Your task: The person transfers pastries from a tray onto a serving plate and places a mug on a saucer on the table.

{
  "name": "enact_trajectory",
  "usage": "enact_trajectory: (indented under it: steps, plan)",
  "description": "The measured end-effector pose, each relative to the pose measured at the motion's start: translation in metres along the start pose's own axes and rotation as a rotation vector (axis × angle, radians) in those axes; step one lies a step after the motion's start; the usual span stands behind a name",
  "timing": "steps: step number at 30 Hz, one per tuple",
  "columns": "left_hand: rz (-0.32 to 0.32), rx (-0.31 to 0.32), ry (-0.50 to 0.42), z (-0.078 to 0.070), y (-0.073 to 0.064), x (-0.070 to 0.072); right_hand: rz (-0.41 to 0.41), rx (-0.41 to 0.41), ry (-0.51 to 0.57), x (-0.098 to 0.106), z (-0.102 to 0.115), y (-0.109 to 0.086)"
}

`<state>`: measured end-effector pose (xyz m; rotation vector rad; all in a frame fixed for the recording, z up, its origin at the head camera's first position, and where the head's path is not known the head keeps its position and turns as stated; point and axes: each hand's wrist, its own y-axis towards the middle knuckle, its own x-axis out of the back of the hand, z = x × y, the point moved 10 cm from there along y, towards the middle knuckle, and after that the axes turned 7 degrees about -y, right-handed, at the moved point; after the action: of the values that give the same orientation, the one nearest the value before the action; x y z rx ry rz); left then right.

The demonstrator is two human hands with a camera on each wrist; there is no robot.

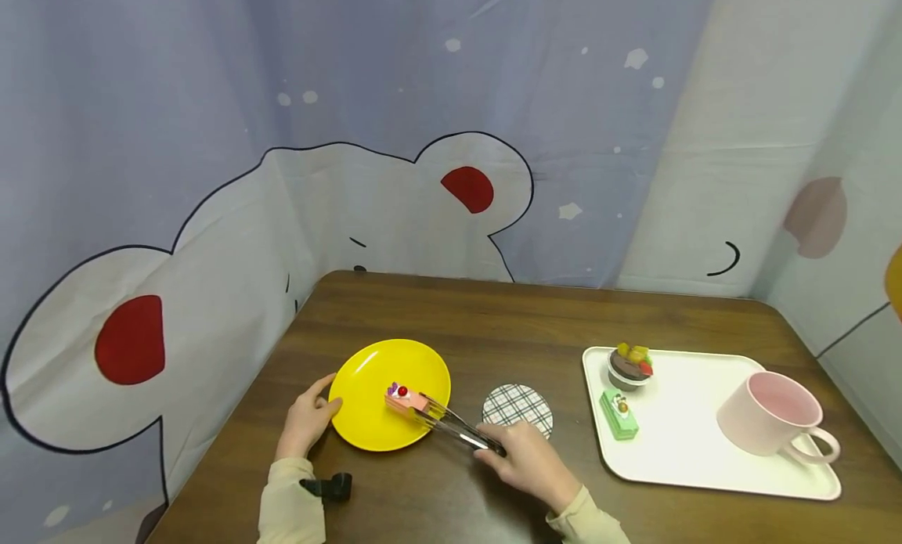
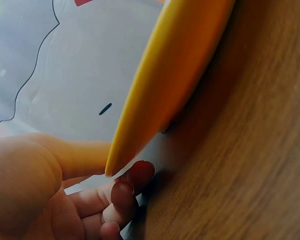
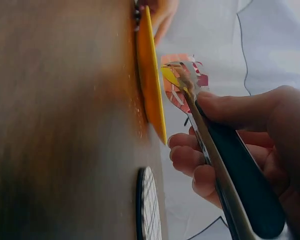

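I record the left hand point(image 1: 306, 420) pinching the yellow plate point(image 1: 365, 376) at its left rim; the right hand point(image 1: 524, 459) grips tongs point(image 1: 456, 428), tips astride the pink cake point(image 1: 404, 400) over the plate.

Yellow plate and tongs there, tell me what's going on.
A person's right hand grips tongs whose tips hold a pink cake over the yellow plate; whether the cake touches it is unclear. The left hand holds the plate's rim. On the white tray are a green cake, a cupcake and a pink mug.
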<state>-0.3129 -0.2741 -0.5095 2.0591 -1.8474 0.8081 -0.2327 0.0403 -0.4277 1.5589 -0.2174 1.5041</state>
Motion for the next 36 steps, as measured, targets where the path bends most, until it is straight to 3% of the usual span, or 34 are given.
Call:
enact_trajectory:
  steps: [12, 24, 36]
  plan:
    - [-0.018, 0.008, 0.017, 0.002, 0.001, 0.000, 0.060, 0.008, -0.011, -0.010, 0.018, 0.011]
    - [-0.028, -0.011, 0.020, 0.002, 0.002, -0.001, 0.167, -0.087, 0.043, -0.020, 0.008, 0.010]
    - [-0.024, -0.005, 0.012, 0.000, 0.001, 0.000, 0.196, -0.108, 0.107, -0.019, 0.005, 0.004]
